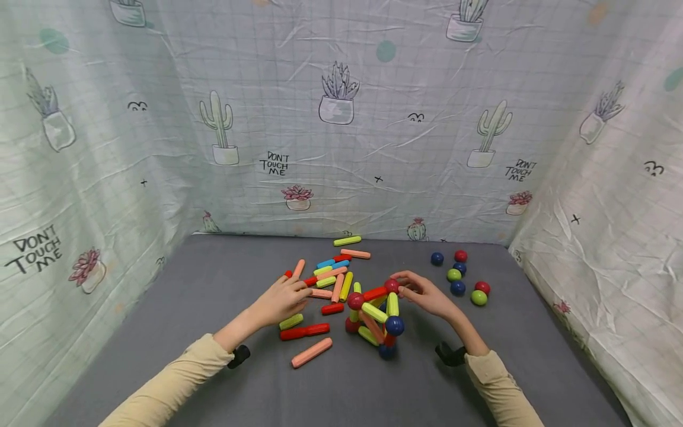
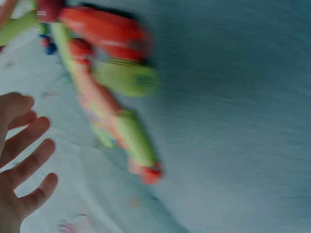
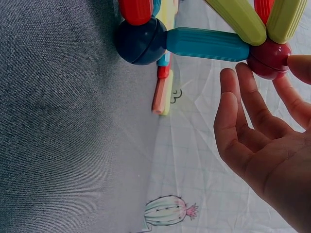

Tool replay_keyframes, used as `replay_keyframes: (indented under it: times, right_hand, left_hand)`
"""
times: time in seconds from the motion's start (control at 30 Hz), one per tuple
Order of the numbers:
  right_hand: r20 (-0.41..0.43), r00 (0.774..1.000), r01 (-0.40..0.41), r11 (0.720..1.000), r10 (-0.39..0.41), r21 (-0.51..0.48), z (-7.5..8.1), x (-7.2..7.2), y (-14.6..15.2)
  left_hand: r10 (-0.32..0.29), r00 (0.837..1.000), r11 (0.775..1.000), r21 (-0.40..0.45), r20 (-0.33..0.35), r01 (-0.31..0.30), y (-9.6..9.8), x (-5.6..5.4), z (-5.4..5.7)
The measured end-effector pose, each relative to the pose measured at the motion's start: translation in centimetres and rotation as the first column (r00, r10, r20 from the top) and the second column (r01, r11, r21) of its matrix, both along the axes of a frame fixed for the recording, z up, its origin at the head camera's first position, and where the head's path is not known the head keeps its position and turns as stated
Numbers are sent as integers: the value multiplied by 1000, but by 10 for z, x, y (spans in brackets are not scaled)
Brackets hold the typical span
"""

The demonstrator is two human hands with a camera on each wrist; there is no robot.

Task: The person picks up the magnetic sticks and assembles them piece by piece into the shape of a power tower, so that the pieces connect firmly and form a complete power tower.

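Observation:
A frame of magnetic rods and balls [image 1: 375,312] stands on the table. My right hand [image 1: 427,295] pinches the red ball [image 3: 266,63] at its upper right corner between thumb and fingers; the other fingers are loosely bent below. From that ball a blue rod [image 3: 209,43] runs down to a dark blue ball [image 3: 142,42] by the tabletop. To the left, my left hand [image 1: 283,299] hovers over loose rods, its fingers [image 2: 34,160] spread and holding nothing in the left wrist view. Near it lie a yellow-green rod [image 1: 291,321] and red rods [image 1: 305,331].
Several loose rods in salmon, yellow [image 1: 346,287], blue and red lie in a cluster behind the frame. One salmon rod [image 1: 312,353] is nearer the front. Loose red, blue and green balls [image 1: 458,287] sit at the back right. A printed cloth [image 1: 341,148] encloses the table [image 1: 240,255].

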State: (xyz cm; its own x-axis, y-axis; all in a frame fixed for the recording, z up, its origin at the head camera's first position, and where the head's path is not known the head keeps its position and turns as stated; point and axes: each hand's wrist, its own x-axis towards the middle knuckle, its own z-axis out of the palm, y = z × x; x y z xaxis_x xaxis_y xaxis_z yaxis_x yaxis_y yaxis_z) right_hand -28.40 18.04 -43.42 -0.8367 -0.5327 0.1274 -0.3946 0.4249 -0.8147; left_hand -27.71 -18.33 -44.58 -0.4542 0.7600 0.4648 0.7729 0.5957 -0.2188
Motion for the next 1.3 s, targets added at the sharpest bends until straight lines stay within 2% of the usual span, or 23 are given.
replay_keyframes:
  times: [0.07,0.13,0.27,0.4,0.6,0.7,0.8,0.97,1.1,1.17,1.23,1.3]
  right_hand:
    - [2,1000,-2,1000,2,1,0,0,1]
    - [4,1000,-7,1000,7,3,0,1,1]
    - [5,1000,-15,1000,15,1,0,3,2]
    - [4,1000,-3,1000,3,1,0,4,2]
    - [7,1000,-14,1000,14,9,5,5,-1]
    - [8,1000,-18,1000,18,11,5,5,-2]
    - [5,1000,-18,1000,18,10,2,3,-1]
    - [-9,1000,-7,1000,7,22,2,3,1]
    - [-21,1000,-5,999,6,31,1,2,2]
    - [-26,1000,-6,999,6,33,0,2,2]
    - [-28,1000,-6,999,7,32,0,2,2]
    - [-26,1000,-5,1000,5,27,0,2,1]
  left_hand:
    - [36,999,996,-78,21,-34,-9,-3,-11]
    - [51,998,990,-135,46,-44,-16,-3,-21]
    - [45,998,984,-173,50,-36,-23,-2,-33]
    - [49,997,983,-178,54,-39,-21,2,-35]
    - [118,988,963,-255,102,-88,-15,6,-34]
    - [133,987,961,-256,94,-105,-13,6,-34]
    - [134,988,970,-215,75,-115,-12,5,-31]
    - [121,991,988,-99,54,-115,-6,-1,-21]
    - [66,996,998,6,63,-67,2,-4,-11]
    - [11,996,997,78,91,-18,9,-5,-5]
    - [-43,989,989,149,140,22,18,-4,3]
    - [-97,970,972,231,222,44,27,-4,10]
